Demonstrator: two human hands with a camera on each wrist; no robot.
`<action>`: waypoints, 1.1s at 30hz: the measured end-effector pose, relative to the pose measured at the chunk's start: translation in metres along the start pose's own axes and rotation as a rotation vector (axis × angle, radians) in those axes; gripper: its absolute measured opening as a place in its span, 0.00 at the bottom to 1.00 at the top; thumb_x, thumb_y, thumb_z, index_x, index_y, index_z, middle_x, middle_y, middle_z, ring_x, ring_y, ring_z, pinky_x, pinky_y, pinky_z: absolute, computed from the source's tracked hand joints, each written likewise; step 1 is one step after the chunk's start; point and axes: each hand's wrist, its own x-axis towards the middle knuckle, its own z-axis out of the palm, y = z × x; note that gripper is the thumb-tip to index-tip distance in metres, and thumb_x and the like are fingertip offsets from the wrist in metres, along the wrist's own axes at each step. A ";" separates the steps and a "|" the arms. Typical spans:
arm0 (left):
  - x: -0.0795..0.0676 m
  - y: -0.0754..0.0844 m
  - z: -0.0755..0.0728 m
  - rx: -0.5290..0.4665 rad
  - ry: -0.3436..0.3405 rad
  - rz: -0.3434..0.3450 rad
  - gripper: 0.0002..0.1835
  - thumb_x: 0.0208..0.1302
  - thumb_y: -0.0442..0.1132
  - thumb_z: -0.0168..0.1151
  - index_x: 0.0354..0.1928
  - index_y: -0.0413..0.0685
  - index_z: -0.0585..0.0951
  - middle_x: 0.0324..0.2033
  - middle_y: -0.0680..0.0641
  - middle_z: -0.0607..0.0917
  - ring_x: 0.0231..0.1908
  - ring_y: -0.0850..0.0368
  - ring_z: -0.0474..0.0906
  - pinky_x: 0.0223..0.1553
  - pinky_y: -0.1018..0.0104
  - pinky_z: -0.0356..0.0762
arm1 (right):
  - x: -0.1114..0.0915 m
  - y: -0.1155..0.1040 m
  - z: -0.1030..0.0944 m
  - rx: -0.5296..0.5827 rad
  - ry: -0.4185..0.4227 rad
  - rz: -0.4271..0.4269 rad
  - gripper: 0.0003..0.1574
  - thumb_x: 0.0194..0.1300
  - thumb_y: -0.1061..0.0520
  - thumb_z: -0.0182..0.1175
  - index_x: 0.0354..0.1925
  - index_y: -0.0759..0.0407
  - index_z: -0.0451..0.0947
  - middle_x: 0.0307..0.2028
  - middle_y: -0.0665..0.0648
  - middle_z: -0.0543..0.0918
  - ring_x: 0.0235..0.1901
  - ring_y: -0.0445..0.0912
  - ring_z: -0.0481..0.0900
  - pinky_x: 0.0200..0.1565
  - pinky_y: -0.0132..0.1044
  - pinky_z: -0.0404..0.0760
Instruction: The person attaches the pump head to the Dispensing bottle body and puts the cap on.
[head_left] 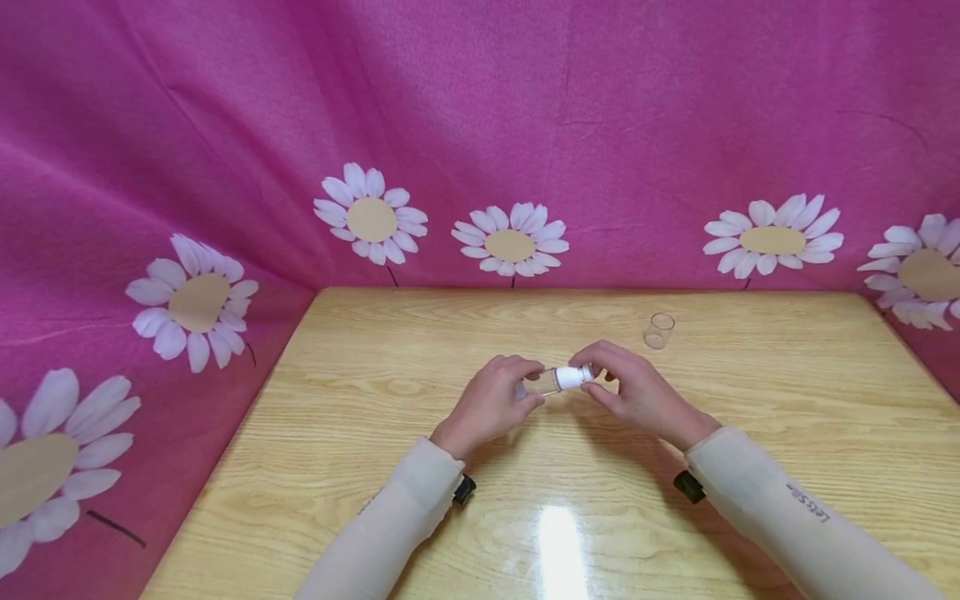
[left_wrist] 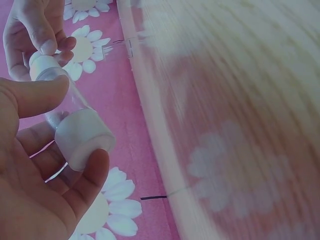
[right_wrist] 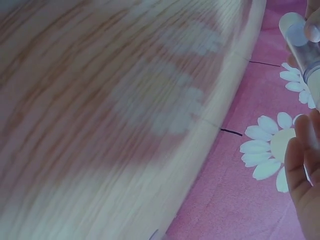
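A small pump-type bottle [head_left: 567, 377] with a clear body and white ends lies nearly level between both hands, above the table. My left hand [head_left: 489, 398] grips its clear body, thumb along one side and fingers curled beneath. In the left wrist view the bottle's white base [left_wrist: 84, 139] rests against those fingers. My right hand [head_left: 642, 390] pinches the white top between thumb and fingers. Behind the right hand, a clear cap [head_left: 659, 331] stands on the table. The right wrist view catches part of the bottle [right_wrist: 304, 50] at its edge, with right-hand fingers [right_wrist: 295, 165] below.
The wooden table [head_left: 360, 467] has a glossy top with a bright reflection near its front. A pink cloth [head_left: 637, 125] printed with white daisies hangs along its back and sides. Each wrist carries a dark strapped device [head_left: 689, 487] by the sleeve cuff.
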 end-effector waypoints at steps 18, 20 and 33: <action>0.000 -0.003 0.000 -0.003 0.010 -0.005 0.21 0.64 0.44 0.68 0.58 0.50 0.82 0.50 0.52 0.86 0.47 0.57 0.78 0.49 0.63 0.79 | 0.000 -0.003 -0.004 0.027 -0.050 0.160 0.35 0.65 0.57 0.65 0.67 0.60 0.66 0.50 0.58 0.82 0.41 0.46 0.79 0.37 0.36 0.78; -0.001 -0.003 -0.001 0.000 0.012 -0.003 0.20 0.64 0.44 0.68 0.58 0.51 0.82 0.50 0.52 0.86 0.48 0.57 0.78 0.50 0.63 0.79 | 0.000 -0.001 -0.003 0.044 -0.019 0.107 0.37 0.61 0.62 0.67 0.66 0.61 0.67 0.50 0.58 0.82 0.42 0.46 0.79 0.38 0.38 0.78; -0.003 -0.003 0.000 -0.004 0.005 -0.005 0.21 0.64 0.45 0.68 0.58 0.51 0.82 0.50 0.53 0.86 0.47 0.58 0.78 0.49 0.66 0.79 | 0.001 0.001 0.005 0.035 0.016 -0.009 0.24 0.54 0.73 0.68 0.46 0.53 0.81 0.42 0.50 0.84 0.38 0.37 0.77 0.35 0.35 0.81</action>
